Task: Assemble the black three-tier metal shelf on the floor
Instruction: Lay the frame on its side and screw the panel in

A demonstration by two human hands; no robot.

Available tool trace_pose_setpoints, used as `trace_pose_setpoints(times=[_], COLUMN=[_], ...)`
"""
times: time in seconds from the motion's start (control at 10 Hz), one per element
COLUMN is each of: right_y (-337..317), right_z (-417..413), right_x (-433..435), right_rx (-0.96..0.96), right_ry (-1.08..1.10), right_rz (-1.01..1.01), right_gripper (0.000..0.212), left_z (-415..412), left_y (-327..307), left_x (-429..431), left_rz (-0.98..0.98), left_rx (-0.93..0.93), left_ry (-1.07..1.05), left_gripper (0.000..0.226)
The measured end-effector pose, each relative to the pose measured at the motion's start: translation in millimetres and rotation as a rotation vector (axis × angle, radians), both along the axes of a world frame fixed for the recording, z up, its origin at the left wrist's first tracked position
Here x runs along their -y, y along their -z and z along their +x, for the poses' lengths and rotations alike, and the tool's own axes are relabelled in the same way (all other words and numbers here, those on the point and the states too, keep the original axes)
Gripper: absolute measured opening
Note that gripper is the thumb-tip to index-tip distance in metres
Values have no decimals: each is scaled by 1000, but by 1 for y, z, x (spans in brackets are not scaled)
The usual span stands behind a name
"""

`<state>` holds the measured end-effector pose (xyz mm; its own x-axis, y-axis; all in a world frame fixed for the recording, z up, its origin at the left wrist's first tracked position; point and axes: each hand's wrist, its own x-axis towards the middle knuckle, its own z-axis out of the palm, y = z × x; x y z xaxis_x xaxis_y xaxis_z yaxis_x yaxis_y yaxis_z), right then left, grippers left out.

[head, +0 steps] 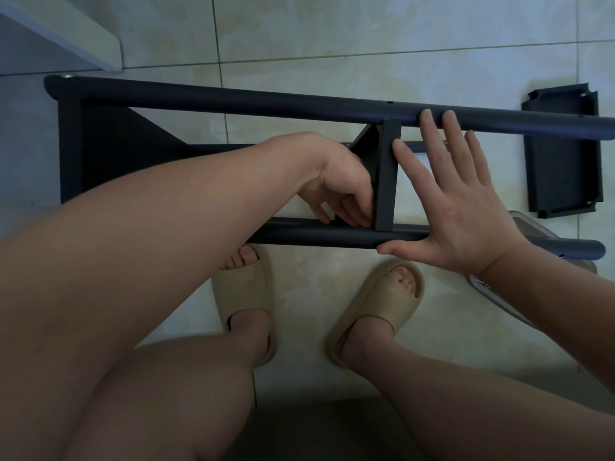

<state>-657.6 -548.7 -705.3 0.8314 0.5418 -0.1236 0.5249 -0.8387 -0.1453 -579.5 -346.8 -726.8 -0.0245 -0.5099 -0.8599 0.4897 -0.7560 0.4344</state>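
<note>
Shelf (233, 100) lies on its side on the floor (332, 38), its long axis running left to right across the view. At its left end one tier (100, 154) looks already fixed between the tubes. Next comes the left hand (339, 188), fingers curled round the near corner of the middle tier (386, 181) where it meets the near tube (316, 236); whether they also pinch a screw is hidden. Just right of that joint the right hand (459, 214) is spread flat and holds nothing, with its fingertips on the far tube (499, 123) and its thumb against the near one, probably to brace the frame. So the joint lies at the left hand's fingers, the nearer hand. Farthest right a loose tier (562, 154) lies flat, apart from the frame. Counted: three tiers, three tubes showing, with part of a third tube (426, 146) behind, two hands, two slippers (376, 311).
</note>
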Motion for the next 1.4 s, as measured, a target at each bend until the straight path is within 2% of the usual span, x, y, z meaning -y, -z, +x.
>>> trace_pose_setpoints(times=[0.3, 0.7, 1.0, 1.1, 1.3, 1.4], right_y=[1, 0, -1, -1, -2, -2], right_z=[1, 0, 0, 1, 1, 2], right_x=[0, 0, -1, 0, -1, 0], right_rx=[5, -5, -11, -14, -20, -19], right_ry=[-6, -2, 3, 1, -4, -2], right_rz=[3, -1, -4, -8, -14, -7], right_gripper=[116, 116, 117, 117, 117, 117], left_z=[1, -16, -29, -20, 4, 4], left_y=[6, 13, 21, 16, 2, -1], left_x=[-9, -10, -14, -16, -13, -6], left_rz=[-111, -258, -303, -267, -94, -93], left_rx=[-46, -12, -4, -2, 120, 130], left_ry=[-7, -186, -359, -244, 93, 103], left_gripper=[28, 18, 22, 15, 22, 17])
